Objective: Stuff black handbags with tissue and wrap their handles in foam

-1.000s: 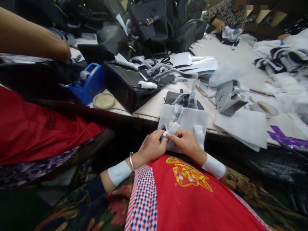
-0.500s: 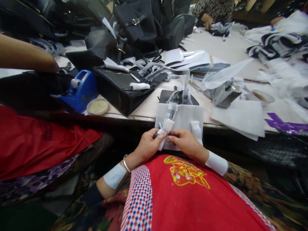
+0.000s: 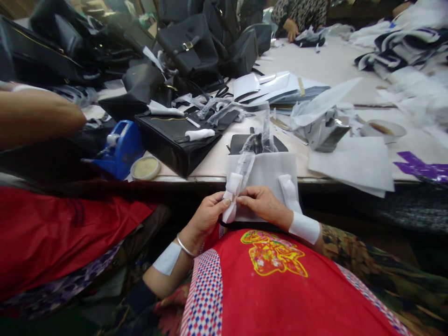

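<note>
A black bag [image 3: 240, 143] leans at the table edge before me, its near face covered by a white foam sheet [image 3: 264, 172]. On that sheet's left side a white foam strip [image 3: 235, 183] is wrapped around part of a strap that has clear plastic film [image 3: 246, 162] on it. My left hand [image 3: 208, 211] is closed, pinching the strip's lower part between thumb and fingers. From the right, my right hand [image 3: 264, 203] pinches the same strip at its narrowed middle, fingertips close to the left thumb. Another white foam wrap [image 3: 289, 189] lies along the sheet's right side.
A blue tape dispenser [image 3: 121, 147] and a round dish [image 3: 145, 168] sit left, by a black handbag [image 3: 178, 140]. Black bags [image 3: 192, 44] are piled behind. Foam sheets [image 3: 353, 163], a metal block [image 3: 327, 133] and purple tape [image 3: 425, 167] lie right. A co-worker's arm [image 3: 38, 114] reaches in left.
The foam strip, tilted with a loose upper end before, now stands more upright and is gathered in at its middle. My right hand has moved slightly left. The view has shifted a little.
</note>
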Demonstrator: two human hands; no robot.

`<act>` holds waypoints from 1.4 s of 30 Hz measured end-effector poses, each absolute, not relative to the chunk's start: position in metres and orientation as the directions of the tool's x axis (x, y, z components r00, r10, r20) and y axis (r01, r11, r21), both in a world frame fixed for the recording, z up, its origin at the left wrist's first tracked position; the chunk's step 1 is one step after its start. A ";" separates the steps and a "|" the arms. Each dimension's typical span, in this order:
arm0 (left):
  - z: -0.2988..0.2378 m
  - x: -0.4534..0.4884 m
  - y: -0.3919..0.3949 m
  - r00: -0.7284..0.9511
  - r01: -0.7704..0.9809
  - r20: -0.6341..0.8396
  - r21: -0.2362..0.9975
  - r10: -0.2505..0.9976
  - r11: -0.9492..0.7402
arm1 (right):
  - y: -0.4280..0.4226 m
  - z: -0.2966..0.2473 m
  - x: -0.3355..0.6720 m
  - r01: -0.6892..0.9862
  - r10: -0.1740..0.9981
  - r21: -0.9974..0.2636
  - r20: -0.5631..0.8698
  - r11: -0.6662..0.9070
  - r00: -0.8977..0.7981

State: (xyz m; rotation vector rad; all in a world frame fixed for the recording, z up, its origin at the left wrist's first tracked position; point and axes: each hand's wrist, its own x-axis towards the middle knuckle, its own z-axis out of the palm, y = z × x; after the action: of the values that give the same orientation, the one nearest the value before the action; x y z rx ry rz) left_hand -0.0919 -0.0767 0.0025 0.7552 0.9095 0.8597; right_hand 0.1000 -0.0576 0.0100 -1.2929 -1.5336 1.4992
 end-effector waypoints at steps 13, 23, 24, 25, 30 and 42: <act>0.011 -0.086 -0.079 0.324 0.142 -0.201 0.976 0.924 0.163 | -0.054 0.012 0.091 0.325 0.901 -0.915 -0.332 -0.237 -0.279; 0.018 -0.078 -0.091 0.141 0.697 0.160 0.685 0.977 -0.212 | -0.064 0.031 0.110 0.362 0.914 -0.932 -0.149 -0.003 -0.378; 0.015 -0.078 -0.091 0.116 0.688 0.148 0.701 0.982 -0.187 | -0.064 0.031 0.114 0.367 0.929 -0.930 -0.141 -0.006 -0.341; 0.013 -0.079 -0.091 0.100 0.666 0.132 0.728 0.986 -0.165 | -0.063 0.030 0.119 0.366 0.946 -0.930 -0.151 -0.038 -0.286; 0.008 -0.082 -0.091 0.107 0.418 0.019 0.906 0.994 -0.062 | -0.062 0.025 0.128 0.248 0.959 -0.942 -0.260 -0.226 -0.115; 0.000 -0.084 -0.074 0.324 0.821 0.321 0.372 0.890 -0.433 | -0.073 0.027 0.116 0.809 0.968 -0.583 -0.156 0.072 -0.198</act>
State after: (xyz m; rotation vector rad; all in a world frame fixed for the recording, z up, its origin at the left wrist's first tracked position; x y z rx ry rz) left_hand -0.0836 -0.0742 0.0001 2.4379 1.5875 0.7336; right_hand 0.1159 -0.0729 0.0265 -1.7866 -2.0793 0.8295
